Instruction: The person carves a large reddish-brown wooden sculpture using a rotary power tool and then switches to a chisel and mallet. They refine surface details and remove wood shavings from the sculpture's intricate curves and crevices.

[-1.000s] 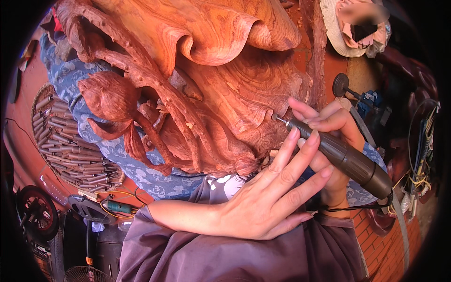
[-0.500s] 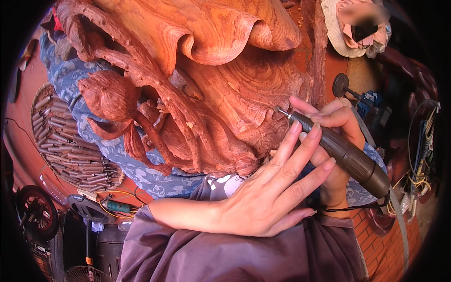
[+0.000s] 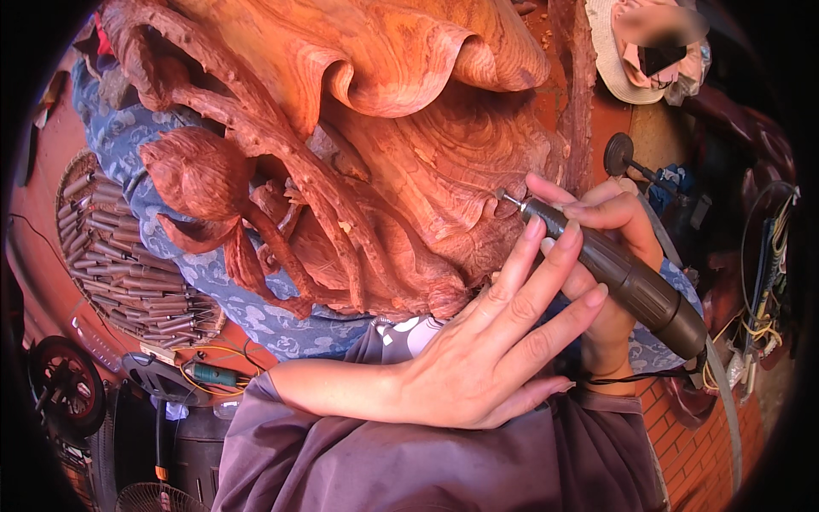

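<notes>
In my right hand (image 3: 627, 226) is a dark rotary carving tool (image 3: 636, 286), its body slanting up and left. The tool's thin metal bit (image 3: 510, 198) is at the swirled surface of a large reddish-brown wood carving (image 3: 452, 171); whether it touches is too small to tell. My left hand (image 3: 486, 358) reaches across from the left with fingers stretched and slightly apart. Its index and middle fingertips rest against the tool's front end. A carved bud (image 3: 198, 173) and twisting stems (image 3: 299, 171) stand out on the carving's left side.
Blue patterned cloth (image 3: 256, 311) lies under the carving. Left of it, a round basket (image 3: 141, 256) holds many slim rods. A green cylindrical tool (image 3: 212, 374), a wheel (image 3: 66, 388) and a fan (image 3: 160, 497) are lower left. A pale hat (image 3: 610, 60) lies upper right; cords (image 3: 768, 282) hang at right.
The bit and tool tip have shifted very slightly up and left, with my left fingertips following. The carving stays in place.
</notes>
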The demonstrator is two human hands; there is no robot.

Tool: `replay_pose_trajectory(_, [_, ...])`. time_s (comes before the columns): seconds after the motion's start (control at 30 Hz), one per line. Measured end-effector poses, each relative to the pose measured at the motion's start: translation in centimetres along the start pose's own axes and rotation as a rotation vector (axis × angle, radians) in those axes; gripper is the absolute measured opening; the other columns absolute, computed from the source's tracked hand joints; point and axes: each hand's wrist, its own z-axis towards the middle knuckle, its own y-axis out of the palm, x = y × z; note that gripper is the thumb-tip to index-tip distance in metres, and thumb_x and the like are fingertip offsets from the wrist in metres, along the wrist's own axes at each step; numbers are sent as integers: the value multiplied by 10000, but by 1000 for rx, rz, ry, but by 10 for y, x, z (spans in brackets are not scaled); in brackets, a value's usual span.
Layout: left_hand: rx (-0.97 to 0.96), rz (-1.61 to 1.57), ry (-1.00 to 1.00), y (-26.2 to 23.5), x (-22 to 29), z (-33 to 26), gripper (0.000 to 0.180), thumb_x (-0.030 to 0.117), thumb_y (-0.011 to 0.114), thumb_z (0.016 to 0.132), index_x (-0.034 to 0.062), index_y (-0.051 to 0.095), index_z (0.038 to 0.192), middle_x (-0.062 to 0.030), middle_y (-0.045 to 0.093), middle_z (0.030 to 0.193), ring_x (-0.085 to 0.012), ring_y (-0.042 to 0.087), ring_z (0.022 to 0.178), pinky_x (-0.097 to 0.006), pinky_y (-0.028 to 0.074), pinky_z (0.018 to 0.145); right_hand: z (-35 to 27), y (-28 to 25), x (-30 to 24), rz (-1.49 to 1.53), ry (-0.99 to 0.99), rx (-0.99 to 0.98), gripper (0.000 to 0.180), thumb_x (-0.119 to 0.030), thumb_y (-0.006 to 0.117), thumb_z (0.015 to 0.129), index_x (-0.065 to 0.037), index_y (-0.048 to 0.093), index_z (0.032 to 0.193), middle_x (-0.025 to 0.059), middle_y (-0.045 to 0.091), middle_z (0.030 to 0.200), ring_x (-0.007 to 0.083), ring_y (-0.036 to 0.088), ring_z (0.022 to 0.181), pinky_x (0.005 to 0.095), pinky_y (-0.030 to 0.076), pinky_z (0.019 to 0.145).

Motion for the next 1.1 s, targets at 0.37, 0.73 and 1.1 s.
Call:
replay_pose_trajectory(0.37, [1, -30, -1, 1, 0, 0, 804, 198, 807, 747, -27, 431, 1421, -437, 220, 1482, -613, 192, 1392, -604, 269, 1109, -1, -1, 1, 0, -5, 2, 254, -86, 744, 798, -39, 532, 931, 50, 475, 883, 164, 591, 841, 597, 464, 1023])
replay_pose_trajectory(0.73, [-7, -41, -20, -1, 3, 1, 849, 176, 829, 711, -14, 425, 1432, -422, 217, 1494, -605, 190, 1398, -582, 277, 1114, -1, 0, 0, 2, -9, 23, 245, -76, 736, 796, -34, 528, 918, 48, 473, 871, 161, 577, 826, 608, 472, 1006])
replay_pose_trajectory(1.1, [-27, -33, -28, 1, 5, -4, 855, 180, 836, 696, -13, 434, 1425, -418, 223, 1494, -604, 196, 1397, -573, 286, 1114, -3, -4, 6, 47, -64, -34, 237, -35, 712, 800, -2, 540, 960, 70, 475, 876, 164, 560, 793, 615, 440, 1036])
